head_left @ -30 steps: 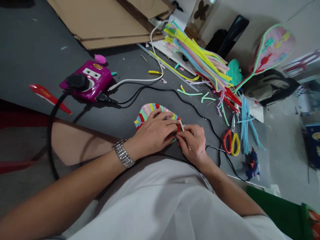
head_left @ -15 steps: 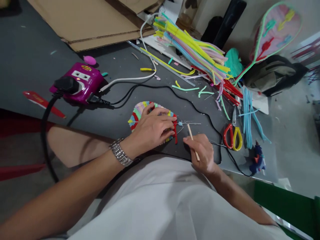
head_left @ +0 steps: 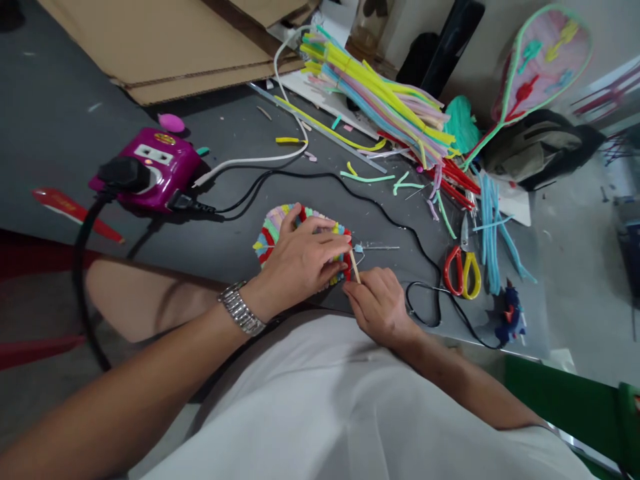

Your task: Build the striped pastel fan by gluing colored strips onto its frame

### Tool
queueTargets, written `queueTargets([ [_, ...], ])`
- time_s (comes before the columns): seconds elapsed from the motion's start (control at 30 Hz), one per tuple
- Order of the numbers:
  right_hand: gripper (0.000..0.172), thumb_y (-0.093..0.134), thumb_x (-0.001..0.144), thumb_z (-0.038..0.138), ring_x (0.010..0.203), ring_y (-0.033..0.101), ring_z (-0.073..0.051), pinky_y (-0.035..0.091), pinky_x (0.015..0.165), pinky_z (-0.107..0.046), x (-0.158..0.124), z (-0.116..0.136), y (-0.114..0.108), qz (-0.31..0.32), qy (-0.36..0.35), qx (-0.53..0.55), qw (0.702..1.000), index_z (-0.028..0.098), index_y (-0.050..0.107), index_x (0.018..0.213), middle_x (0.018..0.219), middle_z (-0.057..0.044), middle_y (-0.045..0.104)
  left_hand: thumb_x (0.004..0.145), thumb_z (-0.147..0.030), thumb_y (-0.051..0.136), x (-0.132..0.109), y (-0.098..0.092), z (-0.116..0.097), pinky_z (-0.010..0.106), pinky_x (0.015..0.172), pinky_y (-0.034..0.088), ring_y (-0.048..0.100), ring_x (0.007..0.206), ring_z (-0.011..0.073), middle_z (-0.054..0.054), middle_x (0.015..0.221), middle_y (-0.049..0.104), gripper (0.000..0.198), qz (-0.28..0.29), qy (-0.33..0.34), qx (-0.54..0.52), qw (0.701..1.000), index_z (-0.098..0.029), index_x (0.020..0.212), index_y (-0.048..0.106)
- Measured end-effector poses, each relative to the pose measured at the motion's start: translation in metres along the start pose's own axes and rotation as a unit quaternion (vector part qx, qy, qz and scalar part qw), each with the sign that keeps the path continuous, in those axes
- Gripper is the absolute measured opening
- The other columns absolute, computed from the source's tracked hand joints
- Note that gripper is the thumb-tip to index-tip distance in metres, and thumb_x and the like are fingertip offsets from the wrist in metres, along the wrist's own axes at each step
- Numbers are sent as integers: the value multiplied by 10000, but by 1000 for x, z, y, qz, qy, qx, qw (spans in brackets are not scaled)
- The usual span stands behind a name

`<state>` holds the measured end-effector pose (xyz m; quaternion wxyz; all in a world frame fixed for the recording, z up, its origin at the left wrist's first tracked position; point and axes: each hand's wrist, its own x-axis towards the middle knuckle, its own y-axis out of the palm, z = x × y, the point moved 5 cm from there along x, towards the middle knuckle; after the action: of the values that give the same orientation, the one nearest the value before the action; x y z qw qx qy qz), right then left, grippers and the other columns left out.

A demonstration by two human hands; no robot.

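My left hand [head_left: 305,261], with a metal watch at its wrist, lies flat with fingers spread on a striped, many-coloured fuzzy piece [head_left: 269,233]. Its palm and fingers cover the middle of the piece. My right hand [head_left: 379,301] is closed round a thin wooden stick [head_left: 355,264], whose upper end touches or nearly touches the red strip [head_left: 347,270] at the piece's right edge. From that edge a thin metal-coloured stem [head_left: 383,248] with a light blue bit on it points right.
A purple power socket box [head_left: 155,160] with black cables sits at left. Behind lie bundled fuzzy stems [head_left: 380,87] and cardboard [head_left: 160,47]. To the right are scissors [head_left: 463,267], blue stems [head_left: 491,233] and a blue glue gun [head_left: 511,313].
My right hand has moved left with the stick, from beside the stem to the red edge of the piece. My left hand stays on the piece. The view has shifted slightly.
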<state>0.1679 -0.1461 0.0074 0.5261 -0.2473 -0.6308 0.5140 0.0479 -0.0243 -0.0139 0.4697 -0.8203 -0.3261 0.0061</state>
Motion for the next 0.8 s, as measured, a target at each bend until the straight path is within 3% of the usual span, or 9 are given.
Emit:
queueTargets([
  [0.2,175,606,991,97,744,483,-174,326,715,-353,-1,0,0,-21,10,9,1000,205,705,896,840,-36,638,1027,-348,651,2,1,2,726,1267,200,607,1310,317,-13,1287,790,166,4,5,-7,1000,-332,1107,796],
  [0.43,195,579,997,86,757,538,-167,343,730,-349,3,-3,-1,-14,8,20,1000,207,708,914,859,-36,689,1034,-285,611,2,-3,-4,753,1235,244,601,1280,325,-29,1284,777,185,5,16,22,1000,-326,1024,792],
  [0.57,210,565,1013,105,780,593,-159,381,771,-338,10,-13,-1,-25,30,64,997,222,708,914,869,-21,720,1022,-261,627,3,-3,-6,728,1251,233,593,1273,310,-27,1278,771,179,14,10,21,1000,-334,1054,788],
  [0.8,160,604,1040,209,845,667,-176,427,820,-346,19,-39,10,-48,93,127,986,229,704,916,842,-11,739,1003,-291,685,4,1,-5,689,1264,197,611,1222,297,2,1201,797,135,-10,9,21,1000,-283,945,806],
])
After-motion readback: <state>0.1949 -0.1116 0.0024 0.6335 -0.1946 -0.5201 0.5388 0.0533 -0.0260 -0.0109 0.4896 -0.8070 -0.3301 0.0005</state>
